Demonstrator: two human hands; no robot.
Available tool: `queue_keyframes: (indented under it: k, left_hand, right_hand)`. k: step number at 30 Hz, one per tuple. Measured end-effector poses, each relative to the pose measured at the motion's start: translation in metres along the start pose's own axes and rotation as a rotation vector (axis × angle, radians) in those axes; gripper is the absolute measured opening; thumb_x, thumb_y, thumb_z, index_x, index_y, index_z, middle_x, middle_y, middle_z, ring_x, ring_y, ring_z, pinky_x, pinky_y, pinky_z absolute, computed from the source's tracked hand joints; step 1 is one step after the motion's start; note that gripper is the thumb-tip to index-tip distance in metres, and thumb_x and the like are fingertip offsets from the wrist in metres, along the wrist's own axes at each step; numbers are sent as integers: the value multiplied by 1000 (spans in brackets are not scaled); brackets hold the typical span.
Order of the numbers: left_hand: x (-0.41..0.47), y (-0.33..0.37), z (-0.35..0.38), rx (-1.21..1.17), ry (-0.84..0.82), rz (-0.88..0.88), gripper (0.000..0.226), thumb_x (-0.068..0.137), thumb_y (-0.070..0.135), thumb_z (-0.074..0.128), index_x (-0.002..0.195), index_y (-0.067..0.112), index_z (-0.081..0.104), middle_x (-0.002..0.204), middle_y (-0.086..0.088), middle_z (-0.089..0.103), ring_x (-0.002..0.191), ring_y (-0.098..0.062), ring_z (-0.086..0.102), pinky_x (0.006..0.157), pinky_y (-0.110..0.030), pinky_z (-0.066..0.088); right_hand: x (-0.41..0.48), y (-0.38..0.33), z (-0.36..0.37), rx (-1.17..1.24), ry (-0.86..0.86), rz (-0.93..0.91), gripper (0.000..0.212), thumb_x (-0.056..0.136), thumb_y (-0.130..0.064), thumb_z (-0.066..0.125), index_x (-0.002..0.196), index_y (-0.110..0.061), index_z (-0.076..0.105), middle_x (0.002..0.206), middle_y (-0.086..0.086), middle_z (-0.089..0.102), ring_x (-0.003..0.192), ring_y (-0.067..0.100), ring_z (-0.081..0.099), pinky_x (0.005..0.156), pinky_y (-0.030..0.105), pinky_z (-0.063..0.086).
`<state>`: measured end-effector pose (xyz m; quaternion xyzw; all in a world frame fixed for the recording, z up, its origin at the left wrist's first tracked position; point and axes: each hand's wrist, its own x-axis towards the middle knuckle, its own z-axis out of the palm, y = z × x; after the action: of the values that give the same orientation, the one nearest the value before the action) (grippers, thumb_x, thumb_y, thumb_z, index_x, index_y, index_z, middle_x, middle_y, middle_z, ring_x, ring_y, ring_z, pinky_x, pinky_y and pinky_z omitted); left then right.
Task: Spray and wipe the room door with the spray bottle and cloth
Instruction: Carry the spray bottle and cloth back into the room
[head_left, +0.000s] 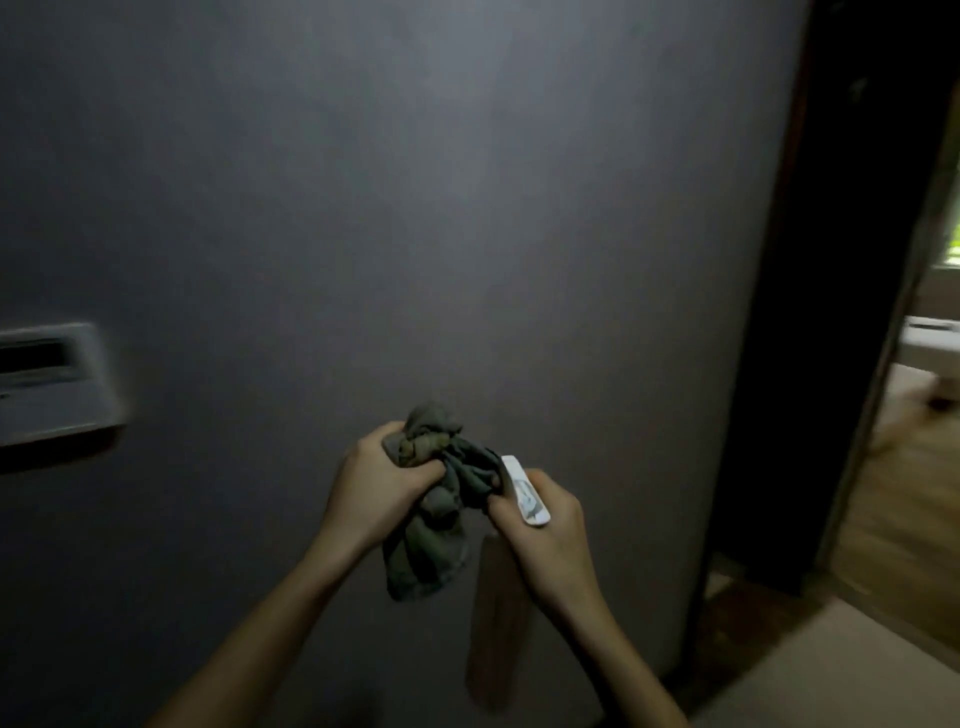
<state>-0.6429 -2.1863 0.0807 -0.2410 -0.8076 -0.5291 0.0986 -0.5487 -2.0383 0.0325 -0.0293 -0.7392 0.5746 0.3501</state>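
- Grey door (467, 208) — matte and plain, filling nearly the whole view, lit faintly near its middle.
- Dark door frame (831, 312) along the door's right edge, running from top to bottom.
- Wooden floor (893, 519) past the frame, in a brighter room; blurred pale shapes further back, too soft to name.
- Pale floor (831, 675) at the bottom right corner, on the near side of the frame.
- Grey handle plate (52, 384) at the door's left edge, about mid-height, with a dark recessed slot in its upper part; blurred.
- Spray bottle (496, 613) in front of the door's lower middle, hanging straight down from its white head; long body see-through and smeared by blur.
- Cloth (431, 551) — dark grey-green, bunched, before the door's lower middle, just left of the bottle head and touching it; upper wad above the knuckles, loose end drooping below.
- Right hand (545, 530) curled round the bottle's neck, white head sticking up over the fingers; fingertips against the cloth's right edge.
- Left hand (374, 483) closed tight on the upper part of the cloth, folds squeezed out between thumb and fingers.
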Motion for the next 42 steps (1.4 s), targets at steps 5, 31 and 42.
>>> queue_keyframes:
  k: [5,31,42]
  left_hand:
    - [24,68,173,-207,-199,46,14,70,24,73,81,18,67,78,-2,73,76,-21,71,70,-50,57]
    - [130,368,951,-739,-1077,180,15,79,12,72,91,20,70,85,4,73,80,-11,69,65,-26,54]
    - [160,485,1200,-684,-1151,424,22,75,17,76,96,21,69,87,8,71,87,-15,67,80,-30,51]
  right_hand:
    - [30,32,-169,-189,221,-1,22,80,-10,70,67,-4,54,60,-1,53,57,9,45,53,30,36]
    - [173,185,-835,-816,1105,279,12,87,-14,65,98,-8,63,83,5,63,79,22,62,68,38,48]
    - [227,247,-1049,-812,1252,325,4,86,-8,65,87,-11,63,79,5,64,76,18,63,67,32,47]
